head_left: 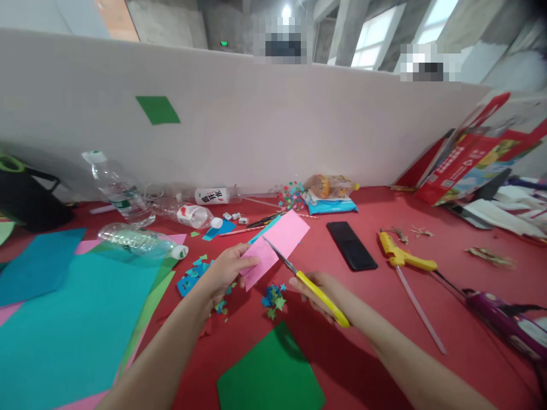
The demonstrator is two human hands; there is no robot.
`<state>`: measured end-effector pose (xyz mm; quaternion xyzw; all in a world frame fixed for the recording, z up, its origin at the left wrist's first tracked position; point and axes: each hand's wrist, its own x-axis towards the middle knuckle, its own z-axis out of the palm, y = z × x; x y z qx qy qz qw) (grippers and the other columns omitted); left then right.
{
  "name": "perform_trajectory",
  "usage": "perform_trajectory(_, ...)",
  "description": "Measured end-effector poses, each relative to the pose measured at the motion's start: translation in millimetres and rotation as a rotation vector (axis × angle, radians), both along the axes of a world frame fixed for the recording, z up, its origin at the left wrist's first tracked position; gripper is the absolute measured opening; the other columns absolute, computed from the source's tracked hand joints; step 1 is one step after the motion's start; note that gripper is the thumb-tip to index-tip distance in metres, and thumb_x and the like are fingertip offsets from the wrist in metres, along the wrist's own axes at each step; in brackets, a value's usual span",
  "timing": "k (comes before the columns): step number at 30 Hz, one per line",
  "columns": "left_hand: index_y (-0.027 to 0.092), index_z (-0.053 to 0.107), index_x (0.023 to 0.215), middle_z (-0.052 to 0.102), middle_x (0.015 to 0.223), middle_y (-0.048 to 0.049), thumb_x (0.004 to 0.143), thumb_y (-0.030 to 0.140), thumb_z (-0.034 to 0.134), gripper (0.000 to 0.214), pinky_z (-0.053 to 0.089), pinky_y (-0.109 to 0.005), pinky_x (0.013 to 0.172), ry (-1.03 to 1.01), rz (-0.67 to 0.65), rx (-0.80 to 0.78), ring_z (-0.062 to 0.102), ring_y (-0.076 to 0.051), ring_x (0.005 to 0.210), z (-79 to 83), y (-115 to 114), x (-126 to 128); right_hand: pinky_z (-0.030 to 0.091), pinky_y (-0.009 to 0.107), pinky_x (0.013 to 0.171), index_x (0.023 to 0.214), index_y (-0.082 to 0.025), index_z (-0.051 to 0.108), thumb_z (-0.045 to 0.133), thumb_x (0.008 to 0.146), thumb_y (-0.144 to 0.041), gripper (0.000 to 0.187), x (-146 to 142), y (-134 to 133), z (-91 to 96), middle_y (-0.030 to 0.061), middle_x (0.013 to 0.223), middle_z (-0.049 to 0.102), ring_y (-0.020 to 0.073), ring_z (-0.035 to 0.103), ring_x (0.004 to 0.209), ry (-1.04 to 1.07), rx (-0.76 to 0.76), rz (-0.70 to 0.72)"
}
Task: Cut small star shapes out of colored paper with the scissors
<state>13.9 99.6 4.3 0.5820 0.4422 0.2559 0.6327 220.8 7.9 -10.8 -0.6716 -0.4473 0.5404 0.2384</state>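
My left hand (226,270) pinches a pink strip of paper (277,242) by its near end and holds it above the red table (376,319). My right hand (318,293) is closed round the yellow handles of a pair of scissors (307,282). The blades point up and left and reach into the middle of the pink paper. Small cut-out paper stars (273,299) in blue and green lie on the table just below both hands.
Large teal (68,330), blue and green paper sheets (269,376) lie left and near. Plastic bottles (128,196) lie by the white partition. A black phone (351,245), a yellow glue gun (404,256), a purple tool (504,319) and red boxes (465,156) sit to the right.
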Motion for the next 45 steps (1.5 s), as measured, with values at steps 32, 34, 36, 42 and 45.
perform_trajectory(32,0.016,0.065,0.101,0.073,0.092,-0.0078,0.067,0.031,0.074,0.038,0.044,-0.027,0.062,-0.307,0.167,-0.155,0.064,-0.017,0.071,-7.5,-103,-9,0.031,0.018,0.032,0.058,-0.020,0.047,0.060,0.076,-0.048,0.036,-37,-45,-3.1,-0.0043,0.043,0.053,0.0058,0.040,0.030,0.321,0.541,-0.119)
perform_trajectory(34,0.016,0.064,0.096,0.072,0.079,-0.0066,0.070,0.033,0.072,0.032,0.042,-0.026,0.056,-0.285,0.130,-0.147,0.062,-0.016,0.062,-9.3,-106,-7,0.031,0.018,0.032,0.059,-0.020,0.048,0.060,0.077,-0.048,0.035,-36,-45,-5.8,-0.0035,0.044,0.054,0.0060,0.042,0.030,0.305,0.535,-0.101)
perform_trajectory(36,0.015,0.063,0.086,0.069,0.066,-0.0049,0.072,0.033,0.071,0.024,0.041,-0.026,0.053,-0.238,0.095,-0.092,0.060,-0.016,0.056,-10.7,-107,-5,0.030,0.017,0.032,0.064,-0.020,0.049,0.061,0.078,-0.046,0.032,-34,-44,-8.9,-0.0041,0.045,0.055,0.0064,0.042,0.030,0.292,0.518,-0.107)
perform_trajectory(42,0.015,0.064,0.076,0.066,0.063,-0.0042,0.069,0.035,0.072,0.022,0.041,-0.027,0.052,-0.247,0.061,-0.121,0.057,-0.014,0.052,-11.8,-109,-8,0.029,0.016,0.030,0.071,-0.020,0.051,0.060,0.076,-0.042,0.025,-29,-40,-10.9,-0.0063,0.044,0.055,0.0060,0.040,0.029,0.326,0.479,-0.139)
perform_trajectory(45,0.016,0.067,0.084,0.068,0.074,-0.0060,0.069,0.037,0.073,0.026,0.045,-0.027,0.059,-0.352,0.069,-0.144,0.061,-0.016,0.063,-13.6,-113,-8,0.028,0.016,0.030,0.067,-0.020,0.049,0.057,0.077,-0.041,0.025,-31,-38,-9.2,-0.0056,0.044,0.055,0.0050,0.038,0.027,0.375,0.485,-0.149)
